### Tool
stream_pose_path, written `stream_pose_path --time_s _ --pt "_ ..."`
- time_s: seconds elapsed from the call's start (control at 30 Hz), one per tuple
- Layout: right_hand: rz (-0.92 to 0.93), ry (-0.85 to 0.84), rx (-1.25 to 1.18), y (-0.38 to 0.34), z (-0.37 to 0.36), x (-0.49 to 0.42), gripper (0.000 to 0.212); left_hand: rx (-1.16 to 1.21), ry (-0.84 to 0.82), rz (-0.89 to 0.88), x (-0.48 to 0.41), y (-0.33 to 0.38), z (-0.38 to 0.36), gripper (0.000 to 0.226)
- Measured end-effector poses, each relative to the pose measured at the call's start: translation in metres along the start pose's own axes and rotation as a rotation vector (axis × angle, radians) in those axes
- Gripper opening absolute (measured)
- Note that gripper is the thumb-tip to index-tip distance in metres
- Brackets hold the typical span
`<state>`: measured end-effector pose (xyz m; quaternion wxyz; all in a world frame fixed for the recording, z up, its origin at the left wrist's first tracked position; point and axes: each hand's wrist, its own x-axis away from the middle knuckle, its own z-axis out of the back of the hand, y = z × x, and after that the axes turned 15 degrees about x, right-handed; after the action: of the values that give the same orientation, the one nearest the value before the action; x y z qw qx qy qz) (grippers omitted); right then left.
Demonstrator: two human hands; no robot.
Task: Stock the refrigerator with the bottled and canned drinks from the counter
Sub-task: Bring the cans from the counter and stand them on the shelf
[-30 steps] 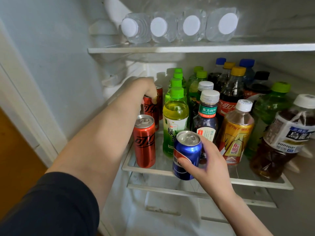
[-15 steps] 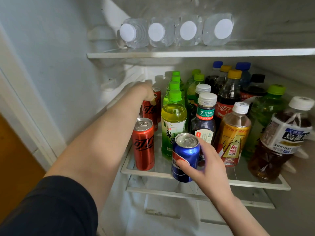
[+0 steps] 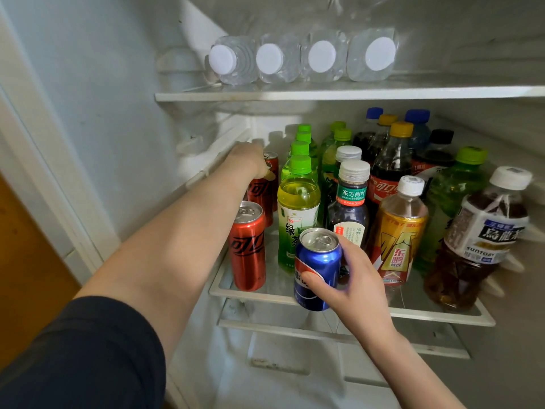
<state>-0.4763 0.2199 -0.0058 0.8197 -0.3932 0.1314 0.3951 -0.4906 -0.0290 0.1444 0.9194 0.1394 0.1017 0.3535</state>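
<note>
My left hand [image 3: 247, 157] reaches deep along the left side of the glass shelf [image 3: 253, 292] and grips the top of a red cola can [image 3: 261, 191] in a row of red cans. Another red cola can [image 3: 247, 246] stands alone at the shelf's front left. My right hand [image 3: 351, 287] holds a blue cola can [image 3: 317, 268] upright at the shelf's front edge, in front of a green tea bottle [image 3: 298, 214]. Several bottles with green, yellow, blue and white caps fill the shelf's middle and right.
Several water bottles [image 3: 303, 56] lie on their sides on the upper shelf [image 3: 324, 94], caps facing me. A brown oolong tea bottle [image 3: 477, 240] stands at the front right. The fridge's left wall [image 3: 112, 119] is close beside my left arm. A drawer front [image 3: 295, 349] sits below.
The view has tilted up slightly. My left hand has pushed a little deeper along the red cans. My right hand has held the blue can almost still.
</note>
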Motion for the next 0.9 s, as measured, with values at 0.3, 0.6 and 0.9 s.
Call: stream_pose_path --time_s 0.3,0.6,0.9 --pt "-0.013 -0.008 -0.03 0.001 0.0 0.0 0.058 0.044 0.095 -0.039 0.052 0.012 0.027 0.032" --pt "-0.019 -0.009 -0.065 0.004 -0.003 0.0 0.061 0.281 0.013 -0.122 0.133 -0.03 -0.003 0.038" --pt "-0.031 -0.01 -0.075 0.004 -0.004 0.002 0.063 0.339 0.031 -0.184 0.122 -0.03 -0.003 0.059"
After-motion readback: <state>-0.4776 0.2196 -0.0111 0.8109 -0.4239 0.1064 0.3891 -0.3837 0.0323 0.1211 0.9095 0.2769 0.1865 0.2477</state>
